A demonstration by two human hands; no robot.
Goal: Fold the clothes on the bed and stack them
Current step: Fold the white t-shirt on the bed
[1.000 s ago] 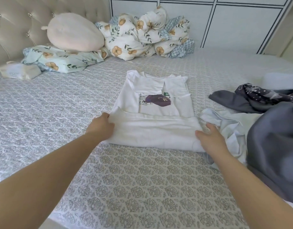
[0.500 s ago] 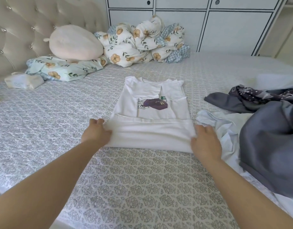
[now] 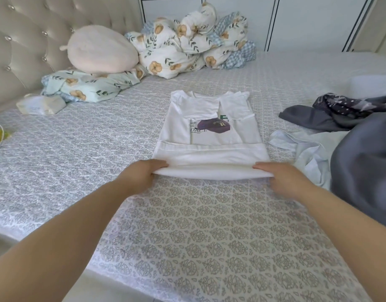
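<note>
We look down at a bed (image 3: 57, 149) with a patterned cover. A white T-shirt (image 3: 209, 136), sleeves folded in, lies flat in the middle. Our left hand (image 3: 142, 175) and right hand (image 3: 281, 179) each pinch a corner of its near edge, lifted slightly off the cover. Unfolded grey and pale blue clothes (image 3: 351, 153) are heaped just right of it. Pillows (image 3: 100, 51) and a floral duvet (image 3: 194, 44) sit near the headboard (image 3: 17, 40).

Two hands, left (image 3: 142, 176) and right (image 3: 283, 179), one white T-shirt (image 3: 209, 136) at the fingertips, three loose garments right of the right fingers, one round pillow (image 3: 100, 51), one tissue pack (image 3: 41, 104)
</note>
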